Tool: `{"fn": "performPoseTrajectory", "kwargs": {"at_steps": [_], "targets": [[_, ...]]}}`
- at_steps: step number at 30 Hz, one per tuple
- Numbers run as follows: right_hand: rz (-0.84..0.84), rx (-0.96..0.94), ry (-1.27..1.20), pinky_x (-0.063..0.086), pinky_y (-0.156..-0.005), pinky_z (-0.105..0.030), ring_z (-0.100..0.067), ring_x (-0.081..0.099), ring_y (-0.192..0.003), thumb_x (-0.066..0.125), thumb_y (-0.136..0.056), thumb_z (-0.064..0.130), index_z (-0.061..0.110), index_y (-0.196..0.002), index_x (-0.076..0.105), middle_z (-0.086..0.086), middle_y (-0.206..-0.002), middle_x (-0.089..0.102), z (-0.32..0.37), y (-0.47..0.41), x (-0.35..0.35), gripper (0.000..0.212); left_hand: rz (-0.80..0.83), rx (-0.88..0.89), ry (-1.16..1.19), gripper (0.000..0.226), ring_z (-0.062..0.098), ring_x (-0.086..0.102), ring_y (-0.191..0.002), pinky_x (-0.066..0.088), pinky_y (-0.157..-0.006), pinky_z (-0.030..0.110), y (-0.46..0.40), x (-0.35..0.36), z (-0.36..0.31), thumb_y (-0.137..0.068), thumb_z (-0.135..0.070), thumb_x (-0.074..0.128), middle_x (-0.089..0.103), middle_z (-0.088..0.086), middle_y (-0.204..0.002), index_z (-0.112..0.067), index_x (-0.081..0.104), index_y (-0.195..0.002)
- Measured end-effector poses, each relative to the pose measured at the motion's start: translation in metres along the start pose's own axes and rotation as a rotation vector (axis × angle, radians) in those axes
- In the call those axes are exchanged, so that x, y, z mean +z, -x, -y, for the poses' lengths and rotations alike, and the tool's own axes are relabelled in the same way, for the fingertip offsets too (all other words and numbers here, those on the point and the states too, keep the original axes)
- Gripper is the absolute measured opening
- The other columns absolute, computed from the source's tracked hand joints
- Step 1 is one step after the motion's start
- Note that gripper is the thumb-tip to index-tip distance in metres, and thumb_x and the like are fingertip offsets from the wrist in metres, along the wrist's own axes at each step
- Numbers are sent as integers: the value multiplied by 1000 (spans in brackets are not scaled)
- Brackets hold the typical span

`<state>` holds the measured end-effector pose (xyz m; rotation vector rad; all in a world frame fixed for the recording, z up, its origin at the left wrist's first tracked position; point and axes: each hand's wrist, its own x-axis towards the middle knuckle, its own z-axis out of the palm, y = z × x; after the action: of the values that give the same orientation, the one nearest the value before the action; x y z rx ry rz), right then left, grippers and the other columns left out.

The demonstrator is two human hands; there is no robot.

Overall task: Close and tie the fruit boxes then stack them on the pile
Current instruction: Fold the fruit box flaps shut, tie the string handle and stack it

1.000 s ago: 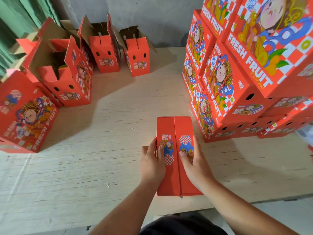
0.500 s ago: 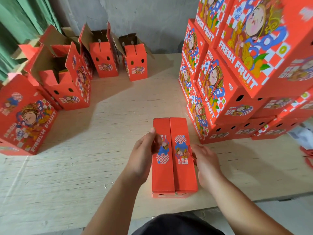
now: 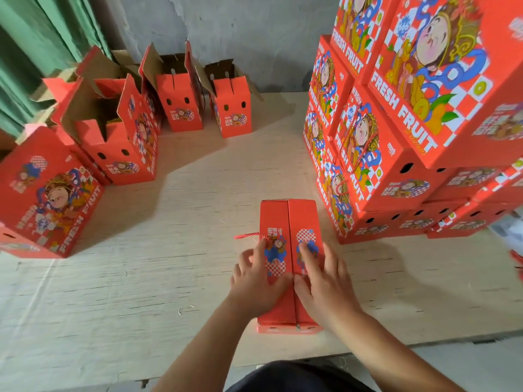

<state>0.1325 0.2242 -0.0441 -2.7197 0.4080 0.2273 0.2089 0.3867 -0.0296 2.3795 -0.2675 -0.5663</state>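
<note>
Two hands are pressing down on the closed fruit box (image 3: 288,250), which is lying lengthwise near the front edge of the plywood table (image 3: 169,250), just short of the tall pile of finished boxes (image 3: 396,137) on the right. Her left hand (image 3: 254,275) is resting flat on the left flap with fingers spread, its fingertips reaching toward the red cord (image 3: 249,236) that is sticking out over the box's left edge; whether she is pinching it, I cannot tell. Her right hand (image 3: 322,278) is lying open on the right flap, holding nothing. Across the table, several open boxes (image 3: 181,94) are waiting with flaps up. If either palm is lifted while the cord is being tied, the two flaps are likely to spring apart at the centre seam, and a loose knot could let the box gape once it is going onto that leaning pile.
</note>
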Motion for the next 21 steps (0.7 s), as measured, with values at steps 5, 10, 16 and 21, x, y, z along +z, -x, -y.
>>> {"fn": "performPoseTrajectory", "kwargs": {"at_steps": [5,10,16,21], "targets": [[54,-88,41,17,-126,-49,-27,-4,-157,26,-86,61,42,-162,7,5,-170,-22,-4,-6,-5,81,-115,55,43,90,30,54,-134,52,-99,49,-5,28,18,-89,-72,59,30,-3,-159,-45,10,-160],[37,-41,-39,35,-116,-51,-38,32,-148,42,-99,42,36,-161,17,7,-171,1,-1,-94,-32,67,-189,109,-96,75,25,60,-126,57,-85,44,-2,36,14,-92,-77,39,20,-8,-158,-48,13,-156],[115,77,-66,42,-108,-51,-48,47,-127,36,-103,57,35,-152,27,-10,-148,29,15,-165,-39,54,-217,145,-177,103,22,41,-144,50,-105,48,-4,32,19,-68,-98,41,13,-9,-162,-53,7,-154],[-6,41,-55,40,-99,-45,-39,51,-103,46,-102,35,23,-139,41,-11,-127,41,21,-165,-35,40,-215,110,-120,94,22,49,-133,56,-88,46,-10,33,17,-72,-89,45,15,-12,-158,-55,7,-152]]}}
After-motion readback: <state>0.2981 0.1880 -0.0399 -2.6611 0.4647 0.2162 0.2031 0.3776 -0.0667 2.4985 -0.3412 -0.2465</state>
